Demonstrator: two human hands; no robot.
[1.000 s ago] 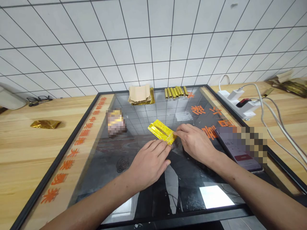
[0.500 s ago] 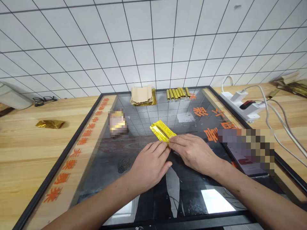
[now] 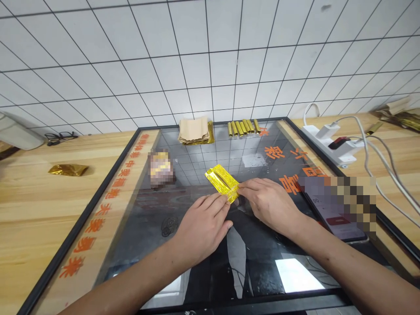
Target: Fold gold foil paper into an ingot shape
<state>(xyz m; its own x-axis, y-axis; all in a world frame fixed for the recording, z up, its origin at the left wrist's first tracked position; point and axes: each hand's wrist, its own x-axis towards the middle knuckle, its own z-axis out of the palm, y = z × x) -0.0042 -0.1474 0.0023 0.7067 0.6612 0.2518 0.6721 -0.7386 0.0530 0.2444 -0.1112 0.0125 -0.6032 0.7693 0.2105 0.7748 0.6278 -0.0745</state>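
— White tiles (image 3: 210, 65) run up behind the desk (image 3: 49, 227). What's going on down at the hands?

— Grip first: the left hand (image 3: 203, 229) and right hand (image 3: 271, 202) meet at a gold foil strip (image 3: 220, 181), their fingers closed together rather than spread apart. The strip's near end sits between them.

— Clamped, or only pressing?

— Can't tell. Fingertips touch it from both sides, but the undersides are hidden.

— Where's the strip?

— Near the middle of the glass desktop panel (image 3: 141, 214), just above the hands and lying at a slant, with a dark lengthwise fold line.

— Which step would you call it?

— Folding, by the look of it: the long crease is in, and the near end is being worked. That end seems to call for a firm, even crease, with its edges kept square.

— And around it?

— By the far edge lie a stack of tan paper over gold sheets (image 3: 193, 130) and a row of rolled gold tubes (image 3: 242, 127). A blurred pack (image 3: 160, 168) sits left, a phone (image 3: 334, 214) right.
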